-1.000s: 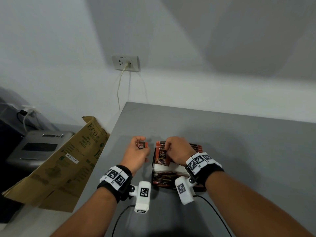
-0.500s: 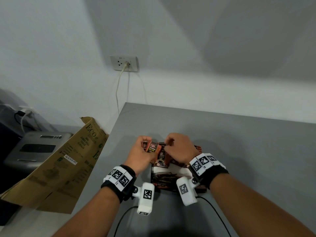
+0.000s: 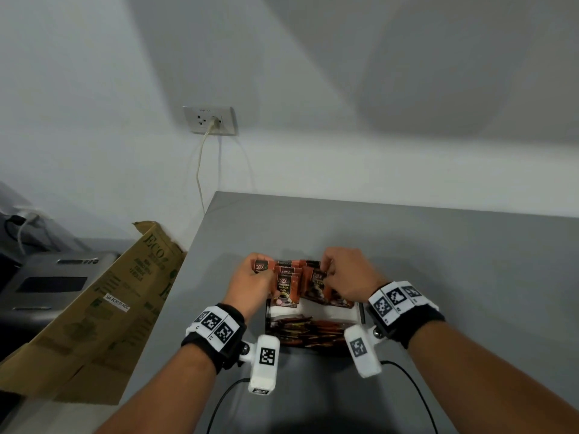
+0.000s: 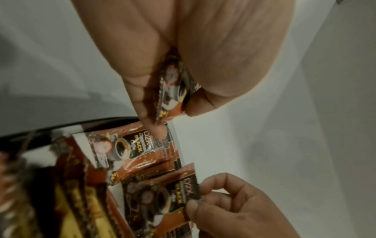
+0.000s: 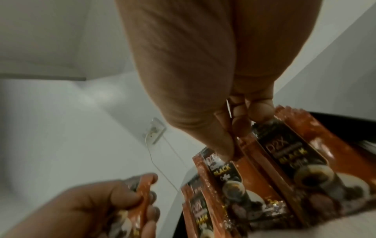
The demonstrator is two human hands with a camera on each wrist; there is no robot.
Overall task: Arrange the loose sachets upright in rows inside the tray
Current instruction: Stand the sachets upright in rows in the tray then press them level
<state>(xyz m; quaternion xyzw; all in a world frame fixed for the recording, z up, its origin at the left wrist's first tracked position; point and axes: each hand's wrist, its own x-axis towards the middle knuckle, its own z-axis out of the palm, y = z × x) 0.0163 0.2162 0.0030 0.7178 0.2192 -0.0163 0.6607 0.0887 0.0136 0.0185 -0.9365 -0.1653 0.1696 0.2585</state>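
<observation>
**Sachet handling and orientation at the tray**

The left hand [image 4: 183,48] pinches one loose sachet [image 4: 173,90] between thumb and curled fingers, gripping it along its body just beside the tray's left edge. The right hand [image 3: 347,277] has its fingertips [image 5: 223,145] closed on the top seam of a standing sachet [image 5: 227,177] in the right-hand row.

Handling, as a judgement: the sachets appear light, thin and flexible, with glossy foil faces likely to slip against one another. The crimped top seam is the stiffest part and the recommended grip point; a pinch at mid-body risks buckling the packet.

Orientation: the upright sachets [image 3: 286,286] stand at the far end of the tray [image 3: 360,311], long axis roughly vertical, printed faces toward the person, leaning slightly. Further sachets lie flat in the near part of the tray, long axis running left to right. The held sachet's long axis runs along the left fingers.
</observation>
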